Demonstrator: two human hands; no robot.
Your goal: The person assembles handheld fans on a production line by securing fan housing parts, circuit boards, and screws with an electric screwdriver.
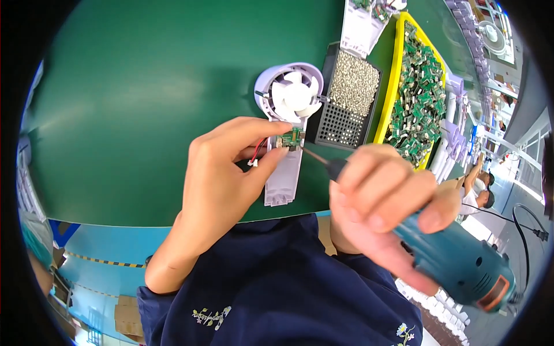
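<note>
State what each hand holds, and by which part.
Left hand: green circuit board, held by opposite edges. Right hand: teal power screwdriver, gripped around its front end.

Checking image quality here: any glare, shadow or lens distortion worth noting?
Head view: fisheye bends the front edge of the green table, with black corners; head view: a soft sheen on the tabletop, a faint shadow left of the white fan; head view: the pale housing at the top looks nearly washed out.

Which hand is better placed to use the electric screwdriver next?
Probably the right hand: it grips the electric screwdriver, whose bit points at the green circuit board. The left hand is busy pinching that board.
</note>
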